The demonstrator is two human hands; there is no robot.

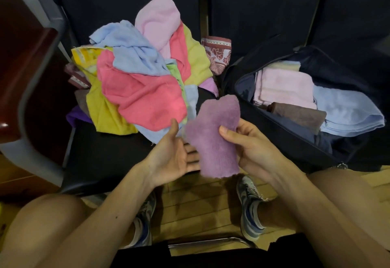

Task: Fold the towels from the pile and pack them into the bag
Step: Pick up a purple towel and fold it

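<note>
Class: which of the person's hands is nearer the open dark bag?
Right. The right hand, gripping the purple towel, is just beside the bag; the left hand lies beyond the towel, nearer the pile.

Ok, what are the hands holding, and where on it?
Right hand pinches the purple towel at its right edge; the left hand is open, gripping nothing.
</note>
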